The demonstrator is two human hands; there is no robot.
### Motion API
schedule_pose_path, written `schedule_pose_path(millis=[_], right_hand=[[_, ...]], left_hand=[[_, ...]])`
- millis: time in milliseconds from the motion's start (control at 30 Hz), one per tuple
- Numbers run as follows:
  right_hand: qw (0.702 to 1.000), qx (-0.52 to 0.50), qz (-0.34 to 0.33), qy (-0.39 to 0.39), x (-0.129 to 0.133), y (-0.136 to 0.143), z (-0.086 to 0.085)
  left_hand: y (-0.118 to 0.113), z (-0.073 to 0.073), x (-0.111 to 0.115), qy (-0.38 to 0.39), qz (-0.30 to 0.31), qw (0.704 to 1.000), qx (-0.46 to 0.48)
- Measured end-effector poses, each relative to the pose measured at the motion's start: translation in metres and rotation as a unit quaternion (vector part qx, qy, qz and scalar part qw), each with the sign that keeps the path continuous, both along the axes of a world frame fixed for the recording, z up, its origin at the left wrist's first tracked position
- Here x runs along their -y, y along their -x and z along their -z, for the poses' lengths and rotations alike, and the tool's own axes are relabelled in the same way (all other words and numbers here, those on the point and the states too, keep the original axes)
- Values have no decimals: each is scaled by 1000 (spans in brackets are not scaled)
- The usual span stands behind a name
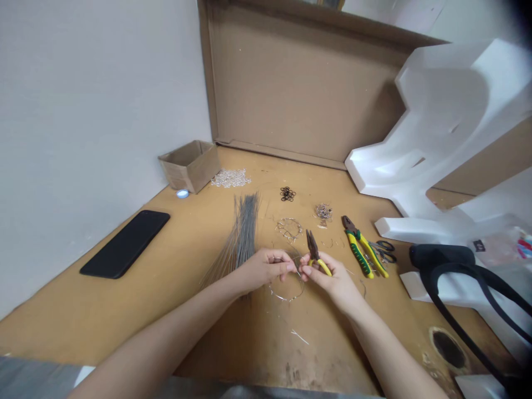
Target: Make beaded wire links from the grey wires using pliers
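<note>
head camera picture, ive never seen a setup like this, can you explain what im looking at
There is no robot: this is a person working with two bare hands. The single picture comes from a camera worn on the head, looking forward and down.

The left hand pinches a thin wire ring; the right hand holds small pliers with yellow handles.

On the table lie a wire bundle, a black phone, larger pliers, a pile of clear pieces and some black rings. A small cardboard box stands beside the clear pieces.
</note>
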State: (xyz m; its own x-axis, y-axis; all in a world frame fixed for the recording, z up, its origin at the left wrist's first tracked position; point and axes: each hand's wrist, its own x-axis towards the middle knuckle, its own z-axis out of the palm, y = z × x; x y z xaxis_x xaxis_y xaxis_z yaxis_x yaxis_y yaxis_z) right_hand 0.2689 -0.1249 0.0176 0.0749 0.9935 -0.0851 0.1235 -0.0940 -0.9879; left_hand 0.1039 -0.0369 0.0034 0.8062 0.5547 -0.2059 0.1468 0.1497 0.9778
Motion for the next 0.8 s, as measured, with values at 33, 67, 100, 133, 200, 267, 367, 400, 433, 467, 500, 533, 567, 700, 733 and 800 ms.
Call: schedule_pose_path(millis=[33,67,100,133,200,267,367,400,433,467,500,533,567,700,733,800], right_hand=[[1000,-7,11,7,-1,-1,0],[1000,-10,23,13,-1,-2,-1],[999,-9,33,18,-2,-3,-1],[999,-3,36,21,-3,-4,-1],[1000,9,25,13,-3,-3,-1],[1000,17,8,-7,-2,0,-1],[999,31,8,-26,-1,7,-2],[999,36,10,-26,0,8,-3],[999,41,13,-27,0,9,-3],[999,45,13,-26,0,10,-3],[998,49,12,-24,0,10,-3],[998,53,10,-22,-1,10,-3],[998,57,7,-20,-1,10,-3],[998,66,-1,-15,-1,11,-1],[998,69,0,-16,-1,11,0],[997,76,1,-20,-1,11,0]], left_hand=[[0,0,-2,14,-19,1000,7],[1,0,-3,28,-42,999,17],[1,0,-5,39,-64,997,31],[2,0,-7,48,-84,994,51],[2,1,-11,70,-115,986,98],[2,3,-12,93,-136,977,133],[2,5,-12,114,-150,971,147],[2,6,-12,114,-148,971,148],[2,6,-11,114,-145,972,148],[2,6,-11,112,-141,972,148],[2,6,-10,110,-137,973,149],[1,6,-10,108,-134,974,149],[1,5,-9,106,-133,974,149],[1,5,-8,100,-135,975,146],[1,5,-8,99,-135,975,146],[1,6,-9,99,-132,975,146]])
